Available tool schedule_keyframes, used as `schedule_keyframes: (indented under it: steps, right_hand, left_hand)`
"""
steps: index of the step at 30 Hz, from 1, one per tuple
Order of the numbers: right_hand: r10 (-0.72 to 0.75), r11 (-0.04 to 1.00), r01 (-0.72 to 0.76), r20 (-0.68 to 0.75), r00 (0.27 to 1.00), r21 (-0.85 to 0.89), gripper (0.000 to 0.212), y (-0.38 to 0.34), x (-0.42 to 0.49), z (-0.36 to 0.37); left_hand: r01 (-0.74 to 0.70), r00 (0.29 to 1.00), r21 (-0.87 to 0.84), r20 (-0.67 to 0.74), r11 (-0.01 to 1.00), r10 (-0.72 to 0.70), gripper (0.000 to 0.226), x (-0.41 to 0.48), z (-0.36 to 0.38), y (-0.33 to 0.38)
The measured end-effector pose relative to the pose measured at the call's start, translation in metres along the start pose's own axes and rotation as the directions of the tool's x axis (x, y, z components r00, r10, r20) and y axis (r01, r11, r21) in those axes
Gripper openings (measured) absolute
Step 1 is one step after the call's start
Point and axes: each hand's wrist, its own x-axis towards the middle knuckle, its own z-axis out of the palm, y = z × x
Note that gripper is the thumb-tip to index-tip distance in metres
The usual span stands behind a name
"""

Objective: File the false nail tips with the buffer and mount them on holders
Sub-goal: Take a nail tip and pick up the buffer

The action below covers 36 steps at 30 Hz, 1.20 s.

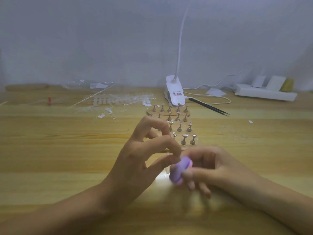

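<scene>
Both the left hand (pixel 144 158) and the right hand (pixel 218 168) are bare, forearms (pixel 71 207) uncovered as far as they show

Dim, flat light, bluish on the wall (pixel 101 39). A pale glare patch (pixel 161 178) lies on the desk (pixel 50 150) beneath the left hand (pixel 144 160) and right hand (pixel 213 168), both motion-blurred, like the purple buffer (pixel 177 173). Far clutter looks hazy; the edges bow.

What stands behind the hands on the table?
Rows of small metal holders on a clear base, and farther back a white clip lamp. The left hand covers the rows' left end, so their count cannot be told.
</scene>
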Motion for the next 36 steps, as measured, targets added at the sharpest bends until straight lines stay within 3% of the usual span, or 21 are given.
schedule_keyframes:
  steps: [1,4,7,11,14,18,26,29,33,36]
  right_hand:
    - [-0.001,1.000,0.001,0.018,1.000,-0.005,0.014,0.0005,0.0009,0.0001]
    - [0.030,0.999,-0.024,-0.120,0.992,0.048,0.011,0.0014,0.0021,-0.0031]
    - [0.010,1.000,-0.009,0.045,0.999,-0.012,0.012,0.0017,0.0016,-0.0008]
    - [0.027,0.999,-0.024,-0.081,0.996,0.042,0.010,0.0042,0.0016,-0.0051]
    - [0.005,1.000,-0.005,0.060,0.998,-0.003,0.009,0.0050,0.0017,-0.0042]
    - [0.012,1.000,-0.012,-0.044,0.999,0.010,0.022,0.0070,0.0025,-0.0078]
    - [0.057,0.997,-0.050,0.130,0.990,-0.055,0.014,0.0037,0.0020,-0.0086]
    - [0.045,0.999,-0.045,-0.025,0.999,-0.001,0.015,0.0062,0.0024,-0.0090]
    - [0.032,0.999,-0.032,0.092,0.995,0.006,0.014,0.0073,0.0018,-0.0068]
    - [0.025,0.997,-0.021,-0.059,0.998,0.070,0.015,0.0099,0.0028,-0.0098]
  left_hand:
    - [0.000,1.000,-0.008,0.007,1.000,0.000,0.008,-0.0006,0.0003,0.0000]
    - [-0.009,1.000,-0.009,0.007,1.000,0.009,0.009,-0.0002,0.0005,0.0003]
    - [0.006,1.000,-0.015,0.008,1.000,-0.005,0.010,-0.0002,0.0011,0.0005]
    - [0.004,1.000,0.003,0.018,1.000,-0.004,0.013,-0.0022,0.0018,0.0015]
    - [-0.003,1.000,0.008,0.029,1.000,0.003,0.012,-0.0022,0.0013,0.0023]
    - [-0.007,1.000,0.017,0.028,1.000,0.007,0.011,-0.0021,0.0004,0.0018]
    - [-0.022,0.999,0.031,0.050,0.999,0.021,0.007,-0.0042,0.0032,0.0012]
    - [-0.005,0.999,0.008,0.040,1.000,0.005,0.007,-0.0030,0.0008,-0.0002]
    - [0.003,0.999,0.024,0.046,1.000,-0.004,0.005,-0.0022,-0.0003,-0.0022]
    - [-0.007,0.999,0.035,0.035,0.999,0.006,0.005,-0.0025,-0.0014,-0.0030]
